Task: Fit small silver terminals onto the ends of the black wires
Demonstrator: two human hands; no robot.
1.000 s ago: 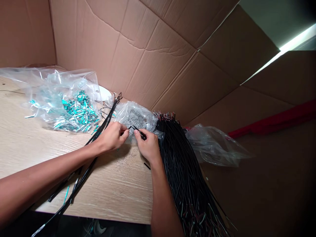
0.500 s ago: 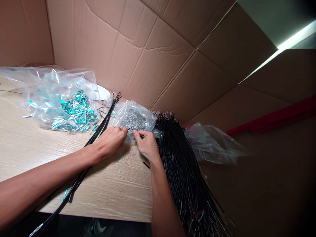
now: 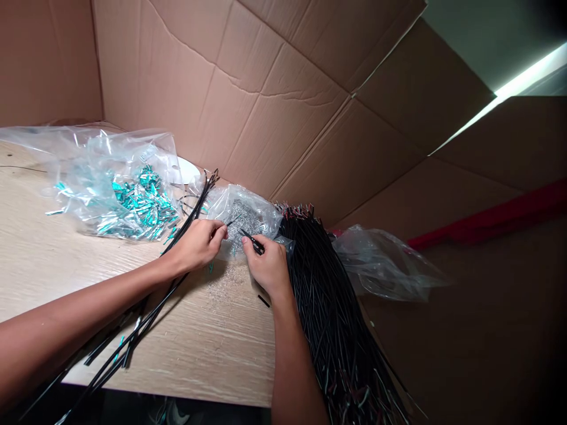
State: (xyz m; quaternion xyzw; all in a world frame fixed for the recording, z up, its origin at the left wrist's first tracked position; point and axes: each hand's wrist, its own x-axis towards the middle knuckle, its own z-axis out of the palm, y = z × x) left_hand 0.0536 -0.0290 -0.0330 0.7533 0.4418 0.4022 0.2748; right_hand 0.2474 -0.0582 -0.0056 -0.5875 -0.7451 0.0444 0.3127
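My left hand (image 3: 199, 243) pinches a small thin piece at its fingertips, just in front of a clear bag of tiny grey metal parts (image 3: 241, 215). My right hand (image 3: 266, 265) grips the end of a thin black wire (image 3: 250, 239), whose tip points toward the left fingers. The two hands are a few centimetres apart over the wooden table (image 3: 66, 277). A big bundle of black wires (image 3: 332, 307) lies right of my right hand and runs off the table edge. A smaller bunch of black wires (image 3: 177, 230) passes under my left forearm.
A clear bag of shiny teal pieces (image 3: 133, 200) lies at the back left. A crumpled clear bag (image 3: 390, 260) sits right of the big bundle. Cardboard sheets (image 3: 287, 106) wall off the back and right. Loose grey bits (image 3: 225, 286) and a short black offcut (image 3: 264, 300) lie on the table.
The hands, which met half a second ago, have drawn slightly apart; the wire tip shows again between them. The view has shifted a little.
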